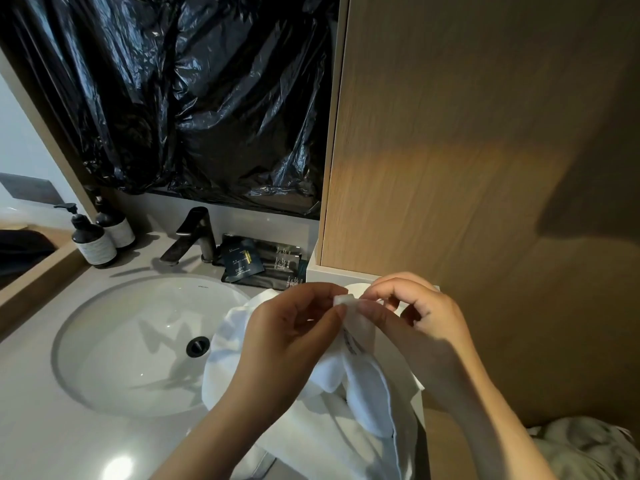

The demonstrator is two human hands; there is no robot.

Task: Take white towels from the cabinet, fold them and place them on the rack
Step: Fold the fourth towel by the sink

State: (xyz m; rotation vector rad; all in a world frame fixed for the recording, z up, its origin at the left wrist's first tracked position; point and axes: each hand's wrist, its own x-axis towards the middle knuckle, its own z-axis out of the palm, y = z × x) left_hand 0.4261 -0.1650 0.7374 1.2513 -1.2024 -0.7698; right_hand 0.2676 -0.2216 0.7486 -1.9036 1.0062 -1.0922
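Pinching 1 corner, left hand (294,327) and right hand (415,317) dangle white towel (367,393) lengthwise downward.

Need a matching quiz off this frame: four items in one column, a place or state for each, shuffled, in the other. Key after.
Items
1. towel
2. pump bottles
3. tap
4. black plastic sheet

Places or states
A. hangs on the wall above the counter
B. stands behind the basin
C. pinched at its top edge by the left hand and the right hand
D. far left end of the counter

Pairs: 1-C, 2-D, 3-B, 4-A
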